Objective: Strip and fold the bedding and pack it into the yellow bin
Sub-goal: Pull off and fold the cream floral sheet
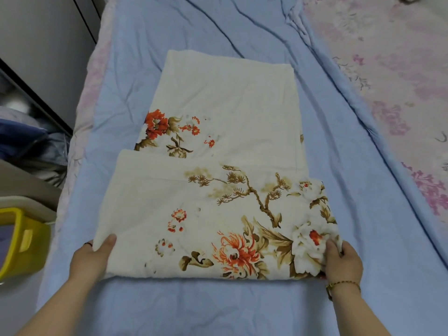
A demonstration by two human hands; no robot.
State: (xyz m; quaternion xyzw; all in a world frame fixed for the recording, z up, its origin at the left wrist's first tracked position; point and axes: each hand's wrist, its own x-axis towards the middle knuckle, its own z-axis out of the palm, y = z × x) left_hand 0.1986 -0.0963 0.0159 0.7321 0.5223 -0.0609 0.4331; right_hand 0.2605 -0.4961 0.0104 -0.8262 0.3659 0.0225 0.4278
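While the yellow bin (26, 238) sits near left, the left hand (93, 258) pinches the near-left corner of the floral sheet (206, 214) folded on the bed (218, 309), probably soft and floppy, best held by its corners, and the right hand (344, 260) pinches the near-right corner.

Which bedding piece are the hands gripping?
The cream sheet with orange flowers, gripped at its near corners; the blue quilt beneath and pink sheet aren't held.

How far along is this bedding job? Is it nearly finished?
Only partly. The cream floral cover lies folded narrow, its near end doubled over; the left hand and right hand grip that fold's near corners. Left to do: finishing this fold, then the blue quilt under it and the pink sheet alongside, and packing the yellow bin at the left.
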